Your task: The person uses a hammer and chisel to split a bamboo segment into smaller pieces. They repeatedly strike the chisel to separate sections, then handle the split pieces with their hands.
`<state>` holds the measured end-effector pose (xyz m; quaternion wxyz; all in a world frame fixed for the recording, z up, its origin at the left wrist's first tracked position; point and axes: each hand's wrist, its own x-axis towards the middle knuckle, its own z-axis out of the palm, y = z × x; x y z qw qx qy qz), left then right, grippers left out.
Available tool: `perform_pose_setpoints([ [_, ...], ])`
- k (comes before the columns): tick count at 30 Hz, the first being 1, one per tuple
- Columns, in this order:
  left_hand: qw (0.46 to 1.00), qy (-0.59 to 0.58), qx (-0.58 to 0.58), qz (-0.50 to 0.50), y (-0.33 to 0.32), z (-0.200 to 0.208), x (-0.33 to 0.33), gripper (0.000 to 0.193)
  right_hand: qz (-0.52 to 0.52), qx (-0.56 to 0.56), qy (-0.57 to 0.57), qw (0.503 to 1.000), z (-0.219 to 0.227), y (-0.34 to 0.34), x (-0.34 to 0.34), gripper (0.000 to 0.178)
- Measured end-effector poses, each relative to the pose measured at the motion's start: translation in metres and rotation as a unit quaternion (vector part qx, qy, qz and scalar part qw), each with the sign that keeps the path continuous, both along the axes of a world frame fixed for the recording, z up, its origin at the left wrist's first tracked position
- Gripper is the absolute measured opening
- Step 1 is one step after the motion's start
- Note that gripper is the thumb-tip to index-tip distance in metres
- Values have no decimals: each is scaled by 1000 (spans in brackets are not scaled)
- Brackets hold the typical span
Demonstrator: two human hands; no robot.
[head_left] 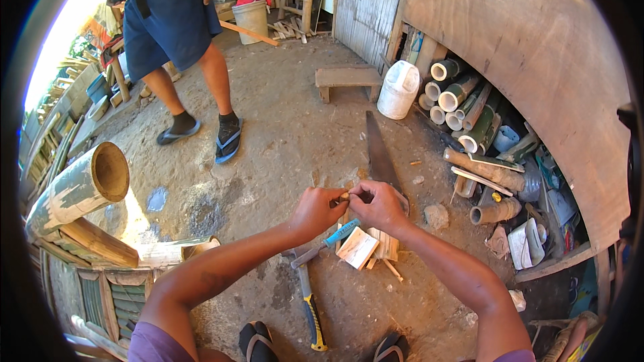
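My left hand [315,211] and my right hand [380,205] meet in the middle of the view, both pinching one small pale sliver of bamboo [344,196] between the fingertips. Directly below the hands lie a blue-handled tool [329,243], several short split bamboo pieces [384,245] and a small flat pale piece [357,248] on the dirt floor. A handsaw [378,151] lies on the ground just beyond my right hand, its blade pointing away from me. A hammer with a blue and yellow grip [310,308] lies between my feet.
Another person [178,33] in dark shorts and sandals stands at the far left. A thick bamboo section [77,191] rests on stacked wood at left. Cut bamboo tubes [459,97], a white jug [398,89] and clutter sit at right. A low wooden stool [347,79] stands beyond.
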<state>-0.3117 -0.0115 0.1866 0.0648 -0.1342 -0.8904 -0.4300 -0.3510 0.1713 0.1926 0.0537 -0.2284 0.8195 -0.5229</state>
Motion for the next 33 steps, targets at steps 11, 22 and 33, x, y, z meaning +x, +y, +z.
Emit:
perform_pose_setpoints([
  [11,996,-68,63,11,-11,-22,-13,37,-39,-53,-145,987,-2,21,-14,15],
  [22,981,-153,94,-73,-5,-37,-11,33,-20,16,-294,955,-5,28,-7,24],
  [33,960,-250,110,-63,-5,-54,-18,29,-52,-7,-365,929,-11,45,-14,22],
])
